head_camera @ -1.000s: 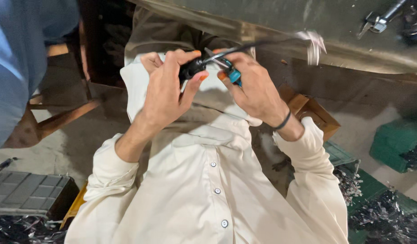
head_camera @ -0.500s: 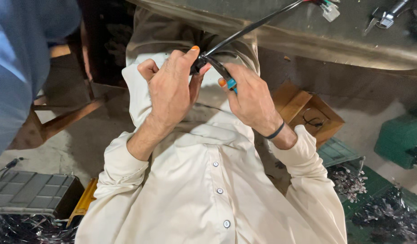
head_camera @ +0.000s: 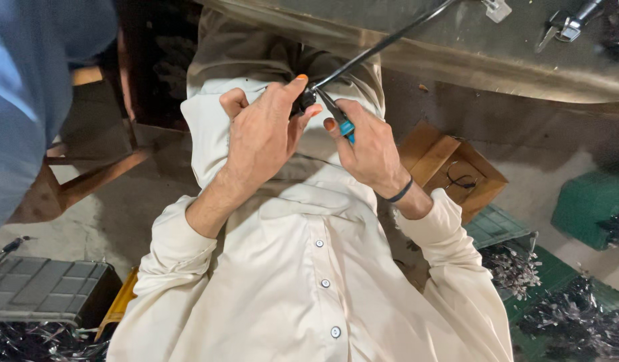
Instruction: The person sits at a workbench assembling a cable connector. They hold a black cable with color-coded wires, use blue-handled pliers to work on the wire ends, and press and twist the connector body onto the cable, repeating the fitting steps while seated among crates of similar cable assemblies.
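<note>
A black cable (head_camera: 380,45) is held at its near end between both hands, close above the lap of the person wearing a cream buttoned shirt (head_camera: 309,281). The left hand (head_camera: 262,137) is closed around the cable's black end piece (head_camera: 304,102), with thumb and forefinger pinched on it and the other fingers curled. The right hand (head_camera: 366,144) is wrapped round a small tool with blue handles (head_camera: 343,122), whose dark tip is pressed against the same end piece; the tool's fingers are too small and too hidden for their gap to be told. A dark band (head_camera: 400,192) is worn on the right wrist. From the hands the cable is run up and to the right, over the edge of the grey surface (head_camera: 457,60), where a pale connector (head_camera: 497,9) is seen at its far end. A metal tool (head_camera: 569,27) is laid on that surface near the right corner.

On the floor to the right a brown cardboard box (head_camera: 450,167) is set, and beyond it green crates (head_camera: 587,208) with heaps of dark wire pieces (head_camera: 577,315). At the lower left a grey lidded case (head_camera: 44,291) is placed. A blue sleeve (head_camera: 28,87) of another person is seen at the left edge.
</note>
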Demonstrator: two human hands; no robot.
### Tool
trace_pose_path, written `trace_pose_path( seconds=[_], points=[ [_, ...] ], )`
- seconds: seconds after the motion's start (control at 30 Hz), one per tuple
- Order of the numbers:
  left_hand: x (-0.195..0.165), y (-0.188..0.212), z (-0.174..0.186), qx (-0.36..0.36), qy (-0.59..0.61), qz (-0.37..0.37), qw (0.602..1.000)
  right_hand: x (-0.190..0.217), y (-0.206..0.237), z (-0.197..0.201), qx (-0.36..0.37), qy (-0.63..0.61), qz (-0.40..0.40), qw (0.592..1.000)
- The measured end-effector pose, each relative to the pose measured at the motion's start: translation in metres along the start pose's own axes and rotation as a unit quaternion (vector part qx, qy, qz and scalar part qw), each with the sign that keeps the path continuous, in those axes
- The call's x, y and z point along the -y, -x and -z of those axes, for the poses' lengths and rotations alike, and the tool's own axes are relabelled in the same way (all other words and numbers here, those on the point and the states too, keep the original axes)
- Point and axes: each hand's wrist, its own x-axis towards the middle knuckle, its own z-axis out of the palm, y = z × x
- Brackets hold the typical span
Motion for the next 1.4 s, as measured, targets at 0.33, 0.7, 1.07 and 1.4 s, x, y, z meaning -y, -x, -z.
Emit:
trace_pose_path(
  seconds=[0.33,0.7,1.07,1.4],
  points=[
    [-0.033,0.017,0.023,0.021,0.205,-0.016,0.978,-0.022,-0.021,0.032,-0.077,0.106,0.261,0.956],
    [-0.026,0.025,0.0,-0.011,0.182,0.048,0.982,-0.003,-0.005,0.036,0.039,0.067,0.128,0.989],
    [-0.002,0.017,-0.017,-0.074,0.098,0.03,0.992,0.02,-0.005,0.049,0.002,0.126,0.143,0.982],
    [-0.137,-0.185,-0.019,-0.101,0.309,-0.106,0.94,-0.021,-0.072,0.126,-0.179,0.391,-0.031,0.902]
  ],
)
